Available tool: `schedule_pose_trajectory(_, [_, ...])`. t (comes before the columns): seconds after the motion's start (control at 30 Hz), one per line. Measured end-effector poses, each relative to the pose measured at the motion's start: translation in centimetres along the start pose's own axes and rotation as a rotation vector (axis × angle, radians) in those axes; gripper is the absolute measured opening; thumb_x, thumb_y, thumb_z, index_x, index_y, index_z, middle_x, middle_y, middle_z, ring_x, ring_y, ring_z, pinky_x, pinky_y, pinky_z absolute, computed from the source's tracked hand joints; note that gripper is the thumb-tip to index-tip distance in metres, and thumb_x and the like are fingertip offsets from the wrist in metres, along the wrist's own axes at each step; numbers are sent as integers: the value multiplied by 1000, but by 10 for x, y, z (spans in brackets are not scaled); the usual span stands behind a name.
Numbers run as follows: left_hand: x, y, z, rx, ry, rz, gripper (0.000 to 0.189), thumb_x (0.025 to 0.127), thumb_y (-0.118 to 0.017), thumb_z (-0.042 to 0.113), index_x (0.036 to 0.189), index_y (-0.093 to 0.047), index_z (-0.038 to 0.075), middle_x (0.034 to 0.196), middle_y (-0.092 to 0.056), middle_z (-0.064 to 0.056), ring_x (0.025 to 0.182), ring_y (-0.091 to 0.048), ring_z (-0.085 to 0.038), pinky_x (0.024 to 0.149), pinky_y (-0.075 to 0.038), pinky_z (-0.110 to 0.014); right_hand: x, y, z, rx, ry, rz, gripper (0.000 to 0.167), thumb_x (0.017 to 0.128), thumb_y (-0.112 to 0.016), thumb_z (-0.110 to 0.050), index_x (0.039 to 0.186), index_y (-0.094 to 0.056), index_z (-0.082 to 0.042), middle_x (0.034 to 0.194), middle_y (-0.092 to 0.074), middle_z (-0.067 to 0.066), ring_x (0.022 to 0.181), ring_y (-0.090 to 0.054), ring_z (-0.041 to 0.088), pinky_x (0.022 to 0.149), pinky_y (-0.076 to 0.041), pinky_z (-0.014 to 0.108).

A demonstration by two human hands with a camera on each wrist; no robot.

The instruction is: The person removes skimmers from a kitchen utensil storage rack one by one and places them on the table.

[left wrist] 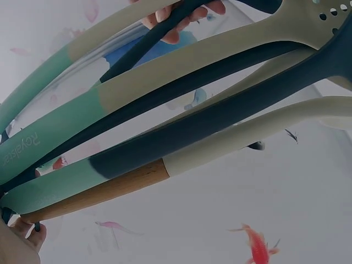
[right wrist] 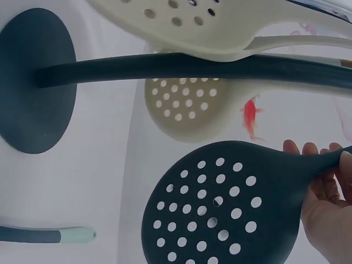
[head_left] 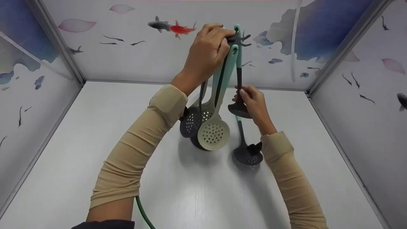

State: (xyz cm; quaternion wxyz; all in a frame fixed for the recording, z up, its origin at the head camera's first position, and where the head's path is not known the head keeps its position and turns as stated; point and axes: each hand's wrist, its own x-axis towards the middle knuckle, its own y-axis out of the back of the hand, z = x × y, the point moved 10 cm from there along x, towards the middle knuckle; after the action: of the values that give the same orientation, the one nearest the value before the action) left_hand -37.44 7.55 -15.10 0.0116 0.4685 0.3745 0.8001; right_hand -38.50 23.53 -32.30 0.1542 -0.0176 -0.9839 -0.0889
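Observation:
My left hand [head_left: 208,47] grips the dark hooked top [head_left: 238,40] of a utensil stand. The stand's dark pole runs down to a round base [right wrist: 33,110]. With the thumb and fingers of my right hand [head_left: 256,103], I pinch a dark skimmer [right wrist: 220,203] at its neck. Its mint handle [head_left: 238,57] reaches up to the stand's hooks. A cream skimmer [head_left: 213,133] hangs at the front of the stand. Behind it to the left hangs a dark perforated skimmer [head_left: 190,122]. A wooden-gripped cream utensil [left wrist: 236,135] also hangs there, its head out of that view.
Another dark perforated utensil [head_left: 248,156] lies on the white table [head_left: 197,194], right of the stand, its mint handle end [right wrist: 77,235] pointing away. A printed back panel [head_left: 133,60] and two side panels enclose the table. A green cord [head_left: 143,211] runs by my left elbow.

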Motion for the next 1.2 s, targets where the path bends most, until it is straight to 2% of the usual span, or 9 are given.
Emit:
schedule_pose_trajectory(0.13, [0,0,0,-2,11,-7,39,96,-32,20,123,-60,14,124,-60,-1,128,-41,-16,110,-26,-21,0,1,-8,31,17,7,29,96,-47,-8,117,-54,9,91,-58,7,84,-64,18,82,-54,28])
schedule_pose_trajectory(0.27, [1,0,1,-8,10,-10,39,96,-32,21,124,-60,14,126,-59,-1,128,-41,-17,110,-26,-22,-3,13,-8,-9,26,45,28,95,-49,-7,117,-55,9,91,-57,6,85,-62,21,80,-54,27])
schedule_pose_trajectory(0.37, [1,1,1,-5,5,-4,39,96,-33,21,124,-60,14,126,-59,-2,128,-41,-17,110,-26,-22,-7,25,-1,-76,14,70,28,95,-49,-7,117,-55,9,91,-57,7,84,-61,19,79,-54,25])
schedule_pose_trajectory(0.5, [1,2,1,1,-2,2,40,96,-32,20,123,-60,13,125,-60,-2,127,-41,-17,111,-25,-23,-15,43,12,-136,-7,95,29,95,-50,-9,118,-55,8,95,-58,17,83,-60,20,76,-53,23])
schedule_pose_trajectory(0.6, [1,2,2,0,-14,6,40,96,-32,20,123,-60,13,125,-60,-2,127,-41,-18,111,-25,-23,-22,61,24,-172,-22,119,30,95,-50,-11,120,-55,7,97,-59,14,82,-60,15,75,-52,21])
schedule_pose_trajectory(0.73, [0,3,2,-4,-19,10,40,96,-32,19,122,-61,13,124,-60,-2,127,-42,-18,111,-25,-23,-30,89,41,-270,-56,163,31,96,-49,-11,121,-54,6,96,-58,2,80,-60,5,74,-51,17])
schedule_pose_trajectory(0.77, [0,3,2,-6,-20,10,40,96,-32,19,122,-61,13,124,-60,-2,127,-42,-18,111,-25,-23,-32,97,45,-294,-65,178,31,96,-48,-12,120,-54,6,97,-59,4,80,-59,4,74,-51,16])
schedule_pose_trajectory(0.97, [1,3,2,2,-12,-1,40,96,-31,19,123,-60,13,124,-60,-2,128,-41,-18,111,-24,-23,-48,143,78,-452,-174,257,31,97,-47,-12,121,-55,6,105,-62,21,76,-58,0,72,-50,13])
schedule_pose_trajectory(1.2, [0,-1,3,-4,-7,-10,40,96,-31,19,123,-60,13,125,-60,-2,128,-41,-18,111,-24,-23,-71,178,118,-577,-347,322,25,95,-45,-9,116,-49,4,107,-58,20,80,-57,9,66,-45,12])
